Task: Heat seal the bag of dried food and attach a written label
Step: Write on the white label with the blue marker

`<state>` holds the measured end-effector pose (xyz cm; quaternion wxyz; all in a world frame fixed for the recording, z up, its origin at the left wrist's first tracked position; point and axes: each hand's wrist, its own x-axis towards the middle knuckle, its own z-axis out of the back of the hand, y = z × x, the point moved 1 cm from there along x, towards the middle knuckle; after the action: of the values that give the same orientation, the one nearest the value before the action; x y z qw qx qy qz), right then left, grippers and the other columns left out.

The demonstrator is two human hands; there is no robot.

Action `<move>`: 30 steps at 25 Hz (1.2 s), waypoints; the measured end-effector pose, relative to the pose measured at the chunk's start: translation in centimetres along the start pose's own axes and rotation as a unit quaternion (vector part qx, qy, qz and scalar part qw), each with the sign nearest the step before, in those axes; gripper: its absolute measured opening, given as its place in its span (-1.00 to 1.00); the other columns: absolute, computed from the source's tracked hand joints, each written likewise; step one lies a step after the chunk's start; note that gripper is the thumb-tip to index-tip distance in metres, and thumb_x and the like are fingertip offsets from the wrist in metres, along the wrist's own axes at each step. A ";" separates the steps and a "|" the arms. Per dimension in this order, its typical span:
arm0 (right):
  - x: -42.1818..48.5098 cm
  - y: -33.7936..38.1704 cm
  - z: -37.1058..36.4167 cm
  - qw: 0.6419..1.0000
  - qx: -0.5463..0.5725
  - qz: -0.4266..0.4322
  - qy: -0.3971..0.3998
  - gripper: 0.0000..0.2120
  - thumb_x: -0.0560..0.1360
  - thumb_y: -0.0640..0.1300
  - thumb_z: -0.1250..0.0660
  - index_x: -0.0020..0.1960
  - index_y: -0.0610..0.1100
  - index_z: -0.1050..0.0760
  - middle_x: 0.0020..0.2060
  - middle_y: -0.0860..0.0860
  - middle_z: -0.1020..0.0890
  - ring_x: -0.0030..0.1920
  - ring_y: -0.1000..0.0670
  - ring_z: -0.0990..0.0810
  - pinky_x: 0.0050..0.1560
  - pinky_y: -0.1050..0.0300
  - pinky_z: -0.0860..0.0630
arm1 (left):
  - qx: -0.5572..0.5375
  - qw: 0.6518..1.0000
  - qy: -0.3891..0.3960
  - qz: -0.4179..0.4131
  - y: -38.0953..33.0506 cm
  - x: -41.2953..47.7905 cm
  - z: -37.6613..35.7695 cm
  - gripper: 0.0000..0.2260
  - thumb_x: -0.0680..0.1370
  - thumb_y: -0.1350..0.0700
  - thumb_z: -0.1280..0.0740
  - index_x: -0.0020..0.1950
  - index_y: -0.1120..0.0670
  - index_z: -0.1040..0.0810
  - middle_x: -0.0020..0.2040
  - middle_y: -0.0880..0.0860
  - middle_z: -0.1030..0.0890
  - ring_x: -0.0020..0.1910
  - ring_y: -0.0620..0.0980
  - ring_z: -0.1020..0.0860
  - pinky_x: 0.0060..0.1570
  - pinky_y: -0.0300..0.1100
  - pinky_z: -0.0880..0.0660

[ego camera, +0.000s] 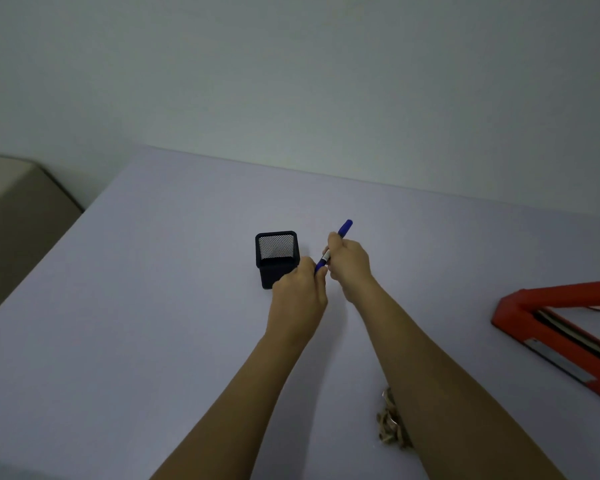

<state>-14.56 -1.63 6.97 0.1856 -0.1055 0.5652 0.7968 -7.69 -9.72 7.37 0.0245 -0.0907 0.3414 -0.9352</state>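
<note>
Head view: both hands meet over the table (153, 306), just beside the black mesh pen holder (274, 251), and they hold one blue marker (344, 228) between them. The right hand (349, 259) has its fingers curled closed around the middle of the barrel. The left hand (300, 289) pinches the lower end; it is probably the cap, but the fingers hide it. I judge this to be the labelling step, with the marker being uncapped. The next move calls for a straight pull apart, then a label to write on, and none is visible. The bag of dried food (390, 424) lies near the person, partly under the right forearm. The red heat sealer (548, 327) stands well apart, on the right.
</note>
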 end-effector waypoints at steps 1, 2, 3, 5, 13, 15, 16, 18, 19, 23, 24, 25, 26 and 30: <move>-0.3 -0.4 -0.2 1.000 -0.005 -0.010 0.003 -0.62 0.58 -0.04 -0.06 -0.37 -0.12 -0.39 -0.42 -0.03 -0.47 -0.43 0.04 -0.40 -0.42 0.20 -0.35 | 0.012 1.000 0.006 0.005 0.3 -0.4 -0.2 -0.78 0.62 0.09 -0.16 -0.02 0.24 -0.47 -0.29 0.06 -0.46 -0.38 0.00 -0.42 -0.42 -0.25 -0.34; -0.6 -0.8 -0.5 1.000 -0.009 -0.020 0.007 -0.62 0.58 -0.03 -0.06 -0.36 -0.12 -0.38 -0.42 -0.03 -0.46 -0.44 0.04 -0.39 -0.44 0.21 -0.33 | 0.028 1.000 0.012 0.005 0.5 -0.8 -0.3 -0.77 0.62 0.08 -0.15 0.01 0.23 -0.47 -0.27 0.06 -0.47 -0.38 -0.03 -0.40 -0.44 -0.31 -0.27; -0.7 -1.3 -0.7 0.999 -0.013 -0.029 0.011 -0.62 0.58 -0.03 -0.05 -0.36 -0.11 -0.38 -0.42 -0.03 -0.46 -0.44 0.04 -0.38 -0.45 0.22 -0.32 | 0.043 0.999 0.016 0.003 0.7 -1.2 -0.4 -0.77 0.62 0.08 -0.14 0.03 0.23 -0.47 -0.25 0.08 -0.51 -0.38 -0.04 -0.39 -0.45 -0.33 -0.24; -1.0 -1.9 -0.9 0.999 -0.016 -0.041 0.015 -0.62 0.58 -0.03 -0.05 -0.36 -0.11 -0.37 -0.42 -0.03 -0.46 -0.46 0.05 -0.37 -0.46 0.22 -0.29 | 0.056 0.998 0.015 0.001 1.2 -1.9 -0.5 -0.76 0.62 0.09 -0.14 0.05 0.24 -0.47 -0.21 0.15 -0.59 -0.37 -0.03 -0.39 -0.40 -0.30 -0.25; 0.4 -3.7 0.6 0.996 -0.068 -0.061 -0.020 -0.61 0.58 -0.05 -0.03 -0.32 -0.19 -0.41 -0.29 -0.15 -0.53 -0.34 -0.10 -0.46 -0.34 0.15 -0.36 | 0.061 0.994 -0.039 -0.086 3.1 -4.5 0.2 -0.79 0.53 0.14 -0.23 -0.27 0.19 -0.46 -0.53 0.05 -0.48 -0.63 -0.03 -0.34 -0.62 -0.26 -0.28; 1.5 -3.6 3.5 0.996 -0.046 -0.053 -0.051 -0.59 0.58 -0.04 -0.04 -0.35 -0.17 -0.41 -0.35 -0.12 -0.52 -0.40 -0.07 -0.44 -0.38 0.14 -0.34 | 0.020 0.997 -0.043 -0.056 4.3 -5.8 0.6 -0.79 0.54 0.14 -0.26 -0.28 0.18 -0.46 -0.53 -0.02 -0.39 -0.62 -0.10 -0.26 -0.59 -0.37 -0.16; 1.8 -3.4 4.3 0.998 -0.037 -0.027 -0.052 -0.58 0.58 -0.02 -0.05 -0.38 -0.15 -0.40 -0.40 -0.08 -0.50 -0.45 -0.03 -0.42 -0.42 0.15 -0.34 | 0.012 0.999 -0.040 -0.027 5.3 -6.2 0.5 -0.81 0.54 0.16 -0.30 -0.26 0.19 -0.49 -0.50 -0.02 -0.40 -0.59 -0.11 -0.26 -0.56 -0.37 -0.14; 1.5 -3.5 4.7 0.999 -0.005 0.017 -0.045 -0.58 0.58 0.01 -0.08 -0.38 -0.14 -0.41 -0.45 -0.04 -0.49 -0.48 0.03 -0.41 -0.46 0.22 -0.39 | 0.044 0.998 0.009 0.034 7.8 -6.3 -0.3 -0.85 0.55 0.18 -0.30 -0.16 0.23 -0.57 -0.42 0.07 -0.53 -0.50 -0.01 -0.40 -0.47 -0.26 -0.27; 1.1 -3.8 4.4 0.999 0.022 0.028 -0.040 -0.58 0.58 0.03 -0.09 -0.36 -0.15 -0.42 -0.45 -0.03 -0.50 -0.48 0.04 -0.44 -0.48 0.26 -0.43 | 0.071 0.995 0.041 0.056 9.1 -6.0 -0.7 -0.83 0.56 0.19 -0.27 -0.12 0.25 -0.59 -0.35 0.13 -0.59 -0.42 0.06 -0.48 -0.40 -0.17 -0.35; 0.1 -5.5 2.8 0.991 0.131 0.020 -0.029 -0.64 0.58 0.08 -0.12 -0.24 -0.14 -0.44 -0.34 -0.03 -0.56 -0.39 0.07 -0.56 -0.35 0.33 -0.56 | 0.136 0.979 0.084 0.124 13.3 -3.7 -0.5 -0.84 0.54 0.23 -0.22 -0.07 0.29 -0.56 -0.20 0.22 -0.62 -0.27 0.15 -0.52 -0.22 -0.04 -0.46; -0.1 -5.9 2.5 0.987 0.160 0.015 -0.028 -0.67 0.57 0.07 -0.13 -0.22 -0.13 -0.44 -0.31 -0.03 -0.56 -0.36 0.07 -0.58 -0.33 0.33 -0.57 | 0.146 0.974 0.097 0.140 13.9 -3.2 -0.3 -0.86 0.54 0.24 -0.21 -0.06 0.27 -0.53 -0.22 0.21 -0.61 -0.28 0.14 -0.49 -0.22 -0.04 -0.45; -0.3 -6.2 2.2 0.983 0.183 0.016 -0.024 -0.69 0.57 0.06 -0.14 -0.21 -0.13 -0.44 -0.30 -0.03 -0.57 -0.34 0.07 -0.59 -0.32 0.34 -0.58 | 0.159 0.969 0.114 0.151 14.4 -2.9 -0.3 -0.89 0.53 0.25 -0.19 -0.08 0.23 -0.49 -0.25 0.18 -0.57 -0.30 0.11 -0.46 -0.24 -0.07 -0.43; -0.5 -6.5 1.8 0.980 0.198 0.020 -0.019 -0.71 0.57 0.04 -0.15 -0.20 -0.12 -0.45 -0.28 -0.03 -0.57 -0.32 0.07 -0.60 -0.32 0.34 -0.58 | 0.170 0.964 0.133 0.156 14.9 -2.6 -0.3 -0.92 0.52 0.25 -0.18 -0.11 0.20 -0.46 -0.28 0.13 -0.52 -0.31 0.09 -0.44 -0.26 -0.10 -0.39; -1.1 -7.3 0.8 0.972 0.231 0.026 -0.011 -0.75 0.58 -0.02 -0.16 -0.19 -0.12 -0.45 -0.25 -0.04 -0.61 -0.31 0.10 -0.63 -0.31 0.33 -0.57 | 0.159 0.960 0.156 0.167 15.5 -2.3 -0.8 -0.96 0.48 0.27 -0.19 -0.16 0.18 -0.41 -0.32 0.07 -0.43 -0.29 0.06 -0.41 -0.30 -0.18 -0.30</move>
<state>-10.45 1.04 1.33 0.1901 -0.0362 0.7347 0.6502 -5.85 -20.84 -3.54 0.1413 0.1197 0.1982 -0.9625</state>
